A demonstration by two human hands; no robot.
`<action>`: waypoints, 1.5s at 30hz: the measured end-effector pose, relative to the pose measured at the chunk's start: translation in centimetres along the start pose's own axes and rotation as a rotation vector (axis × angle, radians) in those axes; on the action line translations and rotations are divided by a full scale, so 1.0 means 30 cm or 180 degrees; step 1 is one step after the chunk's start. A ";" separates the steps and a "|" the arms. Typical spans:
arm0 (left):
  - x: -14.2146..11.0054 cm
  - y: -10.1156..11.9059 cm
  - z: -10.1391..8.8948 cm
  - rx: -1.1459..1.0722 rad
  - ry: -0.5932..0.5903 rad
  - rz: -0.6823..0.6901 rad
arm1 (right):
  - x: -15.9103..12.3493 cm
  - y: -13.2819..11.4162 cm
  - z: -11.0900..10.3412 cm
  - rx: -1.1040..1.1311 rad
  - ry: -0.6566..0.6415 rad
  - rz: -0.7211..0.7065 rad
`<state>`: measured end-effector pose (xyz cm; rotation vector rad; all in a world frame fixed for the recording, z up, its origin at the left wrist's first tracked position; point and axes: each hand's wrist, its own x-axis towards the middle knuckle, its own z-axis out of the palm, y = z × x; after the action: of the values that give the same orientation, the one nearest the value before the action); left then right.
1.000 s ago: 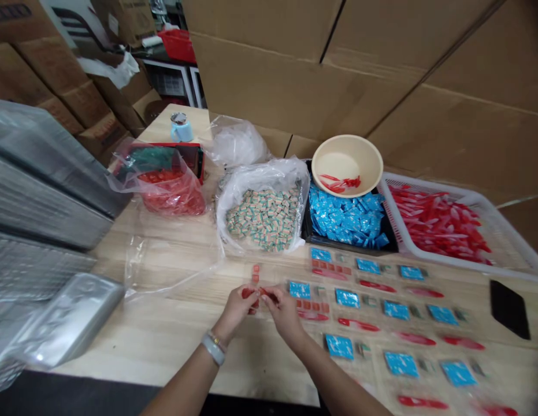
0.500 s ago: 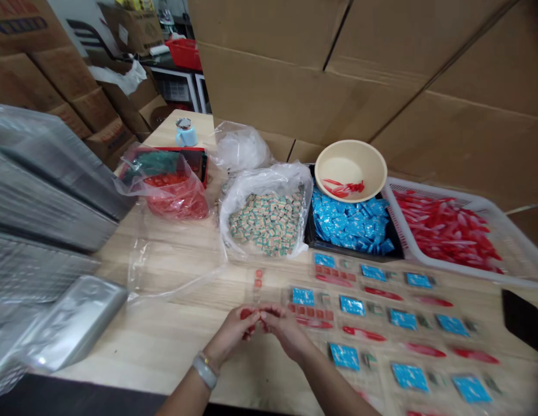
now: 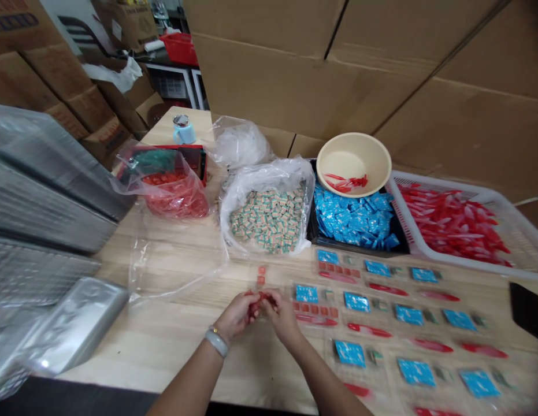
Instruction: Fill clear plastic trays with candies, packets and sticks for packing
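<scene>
The left hand [image 3: 236, 316] and right hand [image 3: 282, 318], both closed, pinch a small red piece [image 3: 256, 300] between them.

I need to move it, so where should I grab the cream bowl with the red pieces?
Take the cream bowl by its near rim, coming from your side and slightly above, thumb inside and fingers under the lip. It seems to lean toward you on the blue sachets, leaving that rim most exposed. Keep it level: the red pieces lie loose inside.
</scene>
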<state>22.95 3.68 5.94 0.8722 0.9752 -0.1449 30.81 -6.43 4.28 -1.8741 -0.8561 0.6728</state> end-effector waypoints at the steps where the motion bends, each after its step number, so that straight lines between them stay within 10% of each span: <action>1: -0.001 0.000 -0.003 0.0022 0.0015 0.0002 | 0.000 -0.001 -0.007 -0.0178 0.0006 -0.0089; 14: 0.025 -0.042 -0.032 0.0181 0.0279 0.0449 | 0.074 0.049 0.014 -0.1667 -0.0372 -0.0383; 24: -0.078 -0.047 -0.045 -0.1252 -0.0425 0.0281 | -0.060 -0.053 -0.018 -0.0218 -0.0298 -0.0331; 30: -0.097 -0.092 -0.050 -0.0422 0.0635 0.0526 | -0.043 -0.025 -0.022 -0.1032 -0.0129 -0.0372; 39: -0.130 -0.087 -0.065 -0.1240 0.0129 0.0155 | -0.006 0.058 0.033 -0.2220 -0.0802 -0.1088; 45: -0.082 -0.140 -0.075 0.0252 0.0968 0.0736 | -0.023 0.066 0.019 -0.2373 -0.0748 -0.0946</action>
<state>18.04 1.85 4.82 1.0940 1.1472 0.1522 30.51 -7.30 2.32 -2.2573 -1.6711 0.4136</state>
